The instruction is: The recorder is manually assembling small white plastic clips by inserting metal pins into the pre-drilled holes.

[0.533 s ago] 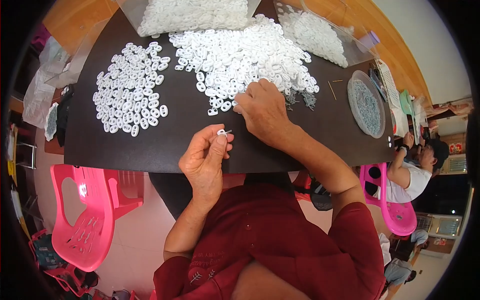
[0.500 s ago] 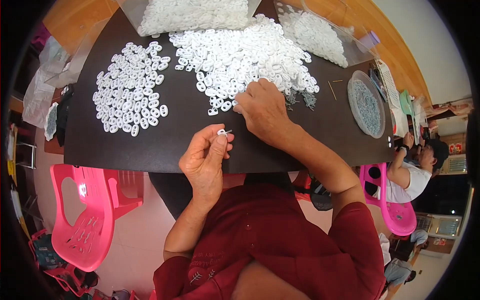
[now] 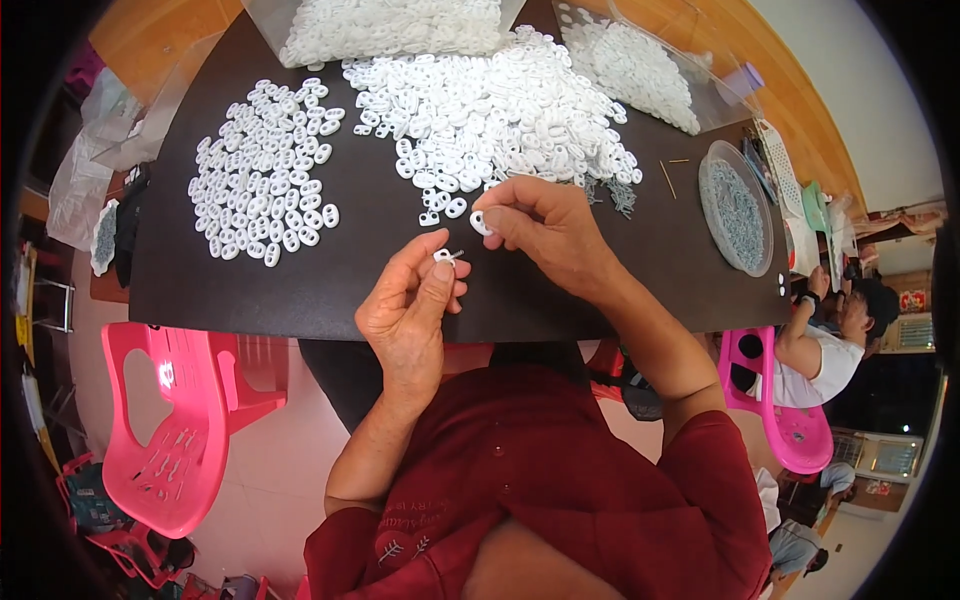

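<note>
My left hand (image 3: 412,300) pinches a small white plastic piece (image 3: 442,256) with a grey screw (image 3: 457,254) sticking out of it. To its right and a little farther off, my right hand (image 3: 545,228) holds a white oval piece with holes (image 3: 481,222) between thumb and fingertips. Both hands hover over the near part of the dark table (image 3: 300,290). Just beyond them spreads a large heap of white plastic pieces (image 3: 500,110). A looser group of white oval pieces (image 3: 262,180) lies to the left. Small grey screws (image 3: 622,196) lie at the heap's right edge.
A clear round tub of grey screws (image 3: 735,210) stands at the right, near two thin brass-coloured sticks (image 3: 668,180). Clear bins (image 3: 395,30) of white pieces line the far side. A pink chair (image 3: 180,440) is at the left; another person (image 3: 815,345) sits at the right.
My right hand has lifted from the heap's near edge and turned, now showing a white oval piece in its fingertips. My left hand has barely moved.
</note>
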A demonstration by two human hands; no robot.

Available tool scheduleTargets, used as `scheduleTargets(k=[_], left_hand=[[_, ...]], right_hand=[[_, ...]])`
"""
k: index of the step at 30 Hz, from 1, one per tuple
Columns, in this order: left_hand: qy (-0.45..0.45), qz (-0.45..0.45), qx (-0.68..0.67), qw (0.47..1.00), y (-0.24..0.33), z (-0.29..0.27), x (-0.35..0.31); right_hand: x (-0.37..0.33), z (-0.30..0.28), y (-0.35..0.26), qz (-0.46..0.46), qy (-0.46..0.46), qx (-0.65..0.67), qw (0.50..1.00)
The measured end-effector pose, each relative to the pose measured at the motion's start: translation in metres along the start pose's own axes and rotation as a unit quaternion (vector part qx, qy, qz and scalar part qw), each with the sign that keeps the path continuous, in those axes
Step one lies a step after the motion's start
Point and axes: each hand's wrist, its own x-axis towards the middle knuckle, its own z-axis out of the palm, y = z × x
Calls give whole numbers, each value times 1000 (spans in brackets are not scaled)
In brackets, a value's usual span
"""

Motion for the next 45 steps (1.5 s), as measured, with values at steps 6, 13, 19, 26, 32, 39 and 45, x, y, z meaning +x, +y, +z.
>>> scheduleTargets(k=[6,13,19,26,32,39,45], left_hand=[[-2,-10,-19,1000,8,2,-2],[8,-11,-8,1000,11,1,-5],[33,5,22,999,10,4,-6],[44,2,27,999,11,3,-6],[46,-11,33,998,12,1,-6],[49,-18,31,998,11,0,-6],[57,-6,50,997,10,0,-6]], right_hand=[[-7,5,-4,58,-16,96,994],[-11,10,-1,49,-16,150,987],[-13,16,0,37,-6,158,987],[-9,17,6,51,-16,177,983],[-8,19,3,56,-20,180,982],[-10,23,0,33,-15,152,988],[-12,28,-1,1,-10,112,994]])
